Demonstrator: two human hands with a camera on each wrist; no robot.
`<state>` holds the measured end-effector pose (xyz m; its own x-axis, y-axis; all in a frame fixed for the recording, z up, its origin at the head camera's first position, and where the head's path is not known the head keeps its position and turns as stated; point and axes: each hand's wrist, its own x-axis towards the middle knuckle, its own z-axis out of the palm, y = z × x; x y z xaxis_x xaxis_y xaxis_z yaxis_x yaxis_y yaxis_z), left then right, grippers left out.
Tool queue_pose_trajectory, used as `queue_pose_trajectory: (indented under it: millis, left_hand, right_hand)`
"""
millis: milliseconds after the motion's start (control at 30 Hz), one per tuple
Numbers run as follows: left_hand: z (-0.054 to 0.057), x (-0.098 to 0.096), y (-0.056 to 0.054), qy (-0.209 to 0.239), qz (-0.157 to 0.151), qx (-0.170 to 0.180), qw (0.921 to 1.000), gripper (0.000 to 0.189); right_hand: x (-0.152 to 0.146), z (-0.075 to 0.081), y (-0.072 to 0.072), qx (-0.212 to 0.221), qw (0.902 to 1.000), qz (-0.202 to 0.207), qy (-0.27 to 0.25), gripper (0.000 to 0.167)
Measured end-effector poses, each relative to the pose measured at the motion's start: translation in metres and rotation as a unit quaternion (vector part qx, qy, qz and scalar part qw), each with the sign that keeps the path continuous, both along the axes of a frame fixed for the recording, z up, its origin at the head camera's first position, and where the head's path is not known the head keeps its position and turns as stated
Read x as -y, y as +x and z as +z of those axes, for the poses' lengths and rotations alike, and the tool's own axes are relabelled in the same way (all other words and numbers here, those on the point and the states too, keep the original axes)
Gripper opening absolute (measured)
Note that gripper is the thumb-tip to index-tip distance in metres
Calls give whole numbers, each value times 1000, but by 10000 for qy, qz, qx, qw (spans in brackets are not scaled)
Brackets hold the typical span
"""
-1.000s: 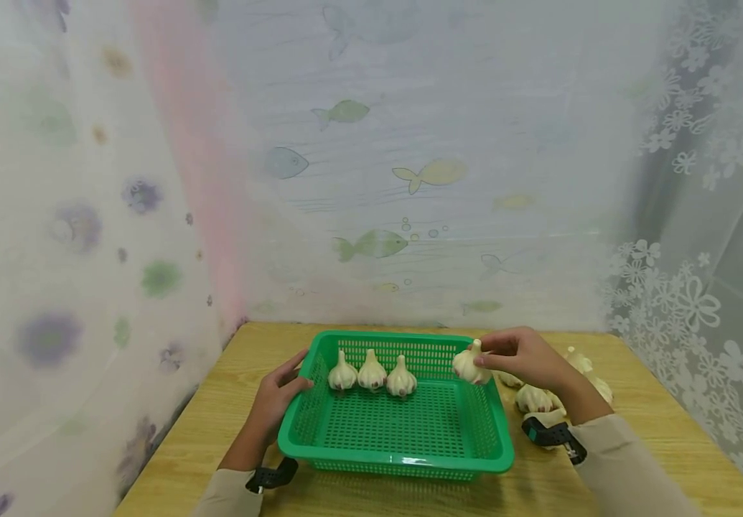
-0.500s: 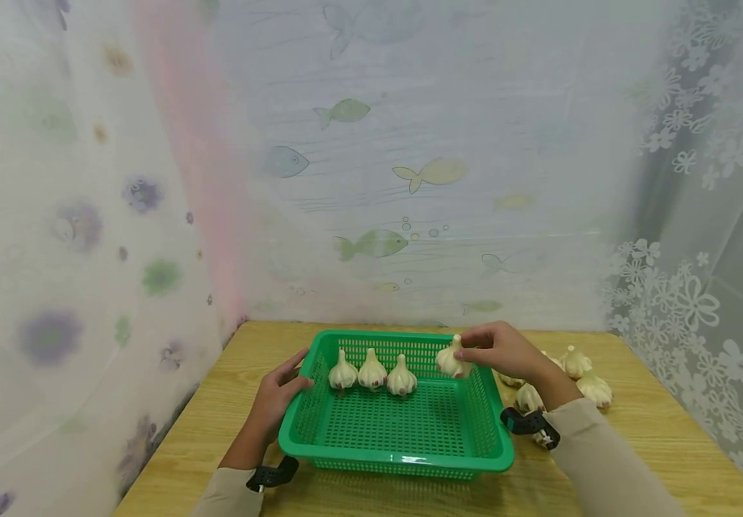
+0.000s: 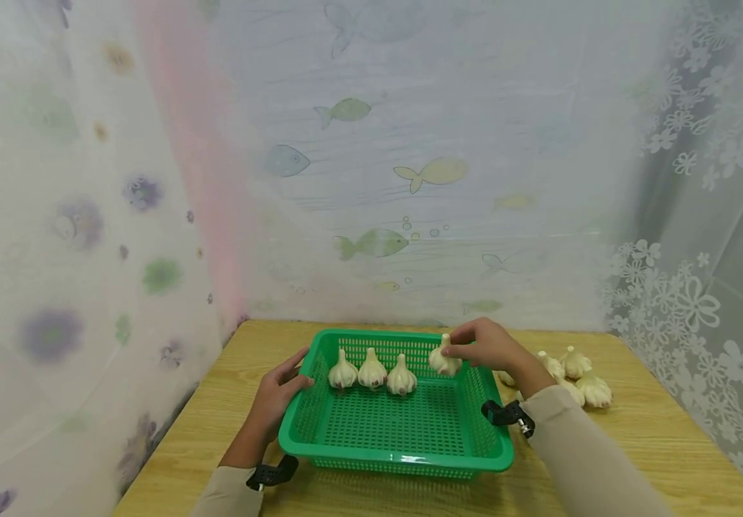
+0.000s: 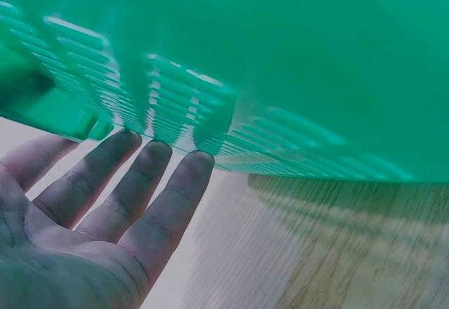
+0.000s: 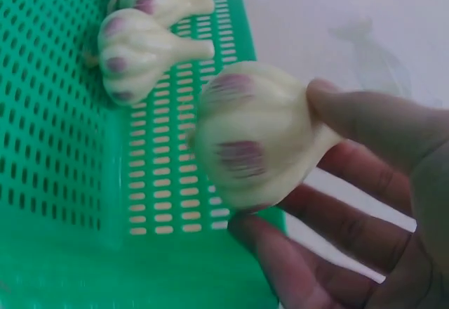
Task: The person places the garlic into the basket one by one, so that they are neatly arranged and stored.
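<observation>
My right hand (image 3: 487, 347) pinches a garlic bulb (image 5: 245, 137) between thumb and fingers, holding it inside the far right corner of a green plastic basket (image 3: 397, 457). The bulb's stem (image 3: 445, 339) points up in the head view. To its left, three more garlic bulbs (image 3: 372, 373) stand in a row along the basket's back wall, stems up. My left hand (image 3: 272, 402) holds the basket's left side, its thumb over the rim. In the left wrist view, the left fingers (image 4: 165, 211) stretch nearly straight against the slotted outer wall.
Right of the basket, several garlic bulbs (image 3: 594, 390) lie on the wooden table (image 3: 642, 445), partly hidden by the right forearm. Patterned sheets (image 3: 371, 208) hang behind the table and on both sides. A black strap (image 3: 508, 415) circles each wrist.
My right hand has carried its garlic bulb leftward from over the basket's right rim to inside the back right corner. My left hand and the basket have stayed in place.
</observation>
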<state>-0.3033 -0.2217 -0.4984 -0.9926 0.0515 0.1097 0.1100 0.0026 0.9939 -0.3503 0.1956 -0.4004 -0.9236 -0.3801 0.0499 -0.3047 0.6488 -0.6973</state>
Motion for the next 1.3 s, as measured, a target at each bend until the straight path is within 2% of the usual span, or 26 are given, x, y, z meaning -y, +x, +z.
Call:
queue_pose_trajectory:
  millis: [200, 367, 533, 600, 767, 900, 1300]
  left_hand:
    - [-1, 0, 1, 0, 14, 10, 10000, 65]
    - [-1, 0, 1, 17, -36, -4, 10000, 66]
    - [-1, 0, 1, 20, -46, -9, 10000, 66]
    - [-1, -1, 2, 14, -40, -10, 10000, 66]
    - [-1, -1, 2, 7, -22, 4, 10000, 66]
    - [-1, -1, 2, -18, 7, 17, 10000, 65]
    - [1, -1, 1, -29, 17, 2, 10000, 65]
  right_hand:
    - [15, -1, -2, -315, 9976, -74, 604, 24]
    - [22, -4, -2, -356, 9967, -37, 722, 23]
    - [25, -9, -4, -330, 9944, -366, 930, 21]
    - [27, -11, -5, -279, 9919, -582, 1090, 20]
    - [29, -14, -7, -151, 9842, -788, 1579, 22]
    - [33, -17, -7, -190, 9772, -820, 1948, 26]
    - [42, -18, -1, -385, 9591, -745, 2705, 27]
